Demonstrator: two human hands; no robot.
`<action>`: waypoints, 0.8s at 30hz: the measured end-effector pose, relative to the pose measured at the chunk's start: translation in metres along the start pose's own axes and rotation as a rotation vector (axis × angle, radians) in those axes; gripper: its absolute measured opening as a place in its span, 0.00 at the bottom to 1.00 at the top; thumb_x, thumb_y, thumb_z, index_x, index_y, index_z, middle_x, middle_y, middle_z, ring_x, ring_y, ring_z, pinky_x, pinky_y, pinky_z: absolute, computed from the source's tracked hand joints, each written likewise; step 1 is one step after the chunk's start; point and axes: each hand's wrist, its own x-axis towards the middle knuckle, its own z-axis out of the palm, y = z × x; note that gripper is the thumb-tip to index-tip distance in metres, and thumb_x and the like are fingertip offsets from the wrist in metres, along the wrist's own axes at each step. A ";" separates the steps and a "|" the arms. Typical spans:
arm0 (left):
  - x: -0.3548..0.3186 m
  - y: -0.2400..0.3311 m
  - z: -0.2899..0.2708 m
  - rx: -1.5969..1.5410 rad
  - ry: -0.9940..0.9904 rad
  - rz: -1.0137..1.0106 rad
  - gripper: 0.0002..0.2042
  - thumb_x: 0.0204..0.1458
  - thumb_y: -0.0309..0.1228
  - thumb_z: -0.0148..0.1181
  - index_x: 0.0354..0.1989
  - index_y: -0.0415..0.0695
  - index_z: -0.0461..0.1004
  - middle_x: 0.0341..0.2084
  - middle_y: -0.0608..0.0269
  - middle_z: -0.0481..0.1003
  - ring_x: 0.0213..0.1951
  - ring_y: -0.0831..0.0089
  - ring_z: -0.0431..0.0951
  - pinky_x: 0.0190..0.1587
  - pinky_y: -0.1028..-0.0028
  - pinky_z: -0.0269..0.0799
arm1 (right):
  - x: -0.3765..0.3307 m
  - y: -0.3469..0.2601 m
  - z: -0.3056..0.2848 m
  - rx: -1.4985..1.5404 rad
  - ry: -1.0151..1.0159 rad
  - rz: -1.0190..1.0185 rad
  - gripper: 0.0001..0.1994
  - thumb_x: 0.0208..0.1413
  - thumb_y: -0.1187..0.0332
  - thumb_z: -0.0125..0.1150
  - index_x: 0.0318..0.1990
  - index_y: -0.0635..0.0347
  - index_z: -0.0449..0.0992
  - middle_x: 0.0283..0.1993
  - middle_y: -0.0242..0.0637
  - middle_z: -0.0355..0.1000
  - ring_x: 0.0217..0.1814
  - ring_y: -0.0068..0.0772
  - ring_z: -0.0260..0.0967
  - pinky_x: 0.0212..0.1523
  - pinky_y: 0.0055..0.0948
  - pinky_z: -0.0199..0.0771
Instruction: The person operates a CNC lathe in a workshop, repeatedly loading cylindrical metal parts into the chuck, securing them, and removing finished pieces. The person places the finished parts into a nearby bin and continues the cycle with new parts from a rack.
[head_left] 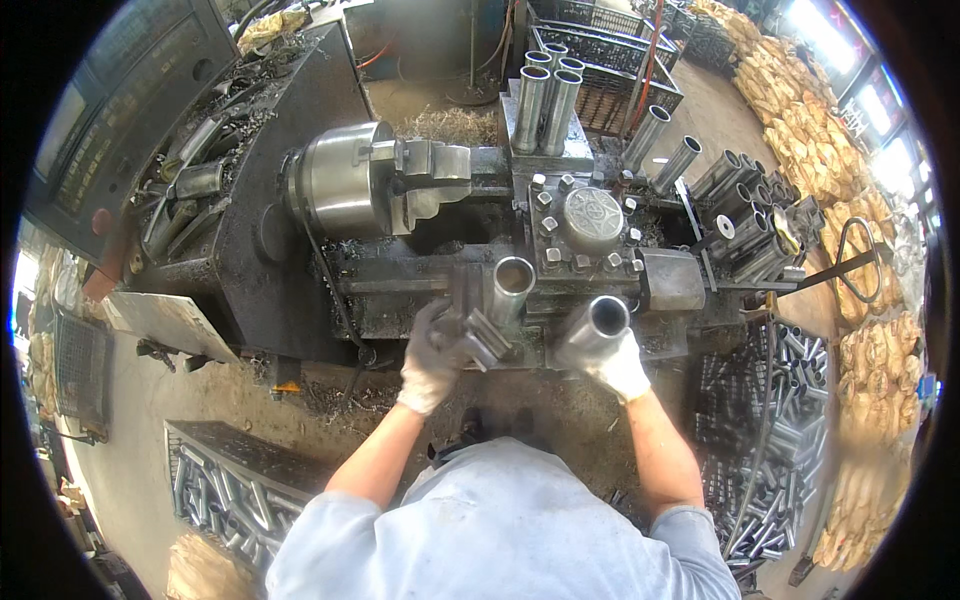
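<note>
In front of the lathe tool post (592,218), we are clamping our right grip (620,366) around a steel tube (592,333). Beside a second tube (507,306), our left grip (432,358) is blurring against a metal part (486,342); we cannot tell whether it is closing.

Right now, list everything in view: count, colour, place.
Round steel lathe chuck: one, silver, left of centre
Square bolted metal tool post: one, grey, centre
Upright round metal tubes: five, silver, behind tool post
Lone upright metal tube: one, silver, tool post's near side
Clustered metal tubes: many, grey, right of tool post
Piled metal tubes: many, silver, lower left, lower right
Wrinkled sacks: many, tan, right edge
Mesh crates: several, black, top
Machine control panel: one, dark, upper left
Left gloved hand: one, white, at blurred metal
Right gloved hand: one, white, holding silver tube
</note>
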 end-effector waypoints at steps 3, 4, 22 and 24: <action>0.038 0.013 0.035 0.636 0.046 0.337 0.43 0.42 0.34 0.88 0.67 0.44 0.69 0.49 0.55 0.83 0.45 0.62 0.85 0.47 0.62 0.84 | -0.001 0.010 -0.009 -0.111 0.003 -0.013 0.22 0.47 0.60 0.81 0.49 0.59 0.82 0.41 0.43 0.85 0.42 0.44 0.85 0.45 0.41 0.85; 0.050 0.014 0.045 0.661 0.042 0.451 0.42 0.42 0.34 0.88 0.66 0.44 0.70 0.49 0.55 0.83 0.46 0.63 0.85 0.49 0.62 0.84 | -0.007 0.009 -0.011 -0.260 0.063 -0.057 0.21 0.49 0.59 0.79 0.49 0.58 0.82 0.42 0.46 0.85 0.43 0.47 0.85 0.46 0.43 0.85; 0.051 -0.013 -0.097 -0.859 0.135 -0.224 0.45 0.67 0.73 0.36 0.58 0.36 0.75 0.46 0.45 0.82 0.44 0.48 0.85 0.49 0.48 0.86 | 0.044 -0.038 0.117 -0.187 -0.199 -0.148 0.19 0.55 0.55 0.71 0.43 0.64 0.84 0.40 0.54 0.82 0.42 0.59 0.82 0.44 0.47 0.80; 0.044 -0.006 -0.090 -0.871 0.160 -0.290 0.47 0.66 0.74 0.36 0.60 0.35 0.73 0.48 0.44 0.82 0.44 0.47 0.85 0.50 0.45 0.85 | 0.050 -0.076 0.103 0.038 -0.274 -0.010 0.26 0.56 0.48 0.69 0.46 0.67 0.83 0.42 0.54 0.82 0.46 0.50 0.82 0.48 0.46 0.79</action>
